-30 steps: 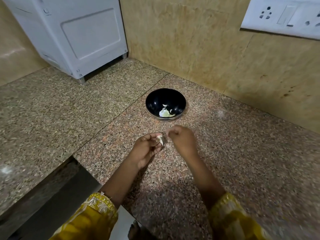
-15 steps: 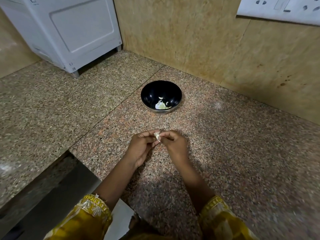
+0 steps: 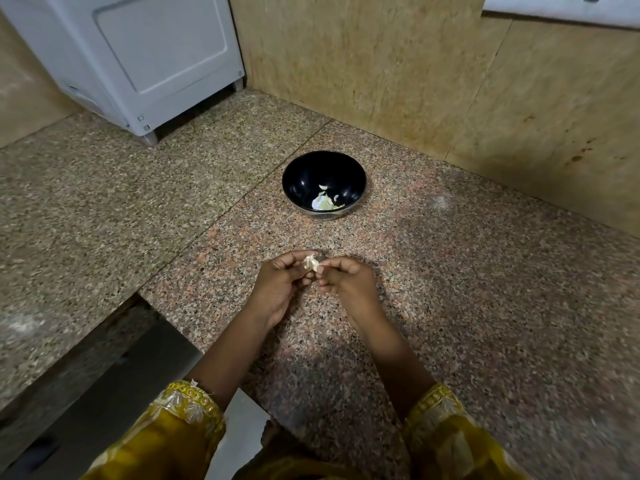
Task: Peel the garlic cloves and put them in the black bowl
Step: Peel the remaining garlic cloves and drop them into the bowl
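A small pale garlic clove (image 3: pixel 311 262) with papery skin is held between both hands above the granite counter (image 3: pixel 485 306). My left hand (image 3: pixel 280 289) grips it from the left with curled fingers. My right hand (image 3: pixel 346 282) pinches its right side with thumb and fingertips. The black bowl (image 3: pixel 301 174) stands on the counter beyond the hands, apart from them, with a few pale garlic pieces (image 3: pixel 323 201) in its bottom.
A white appliance (image 3: pixel 138 57) stands on feet at the back left. Beige stone walls (image 3: pixel 381 64) meet in a corner behind the bowl, with a white switch plate (image 3: pixel 554 5) at the top right. The counter drops to a lower step (image 3: pixel 104 393) at the front left.
My right hand, slightly apart from the clove a second ago, has closed in and pinches it beside the left hand. The view has tilted down a little.
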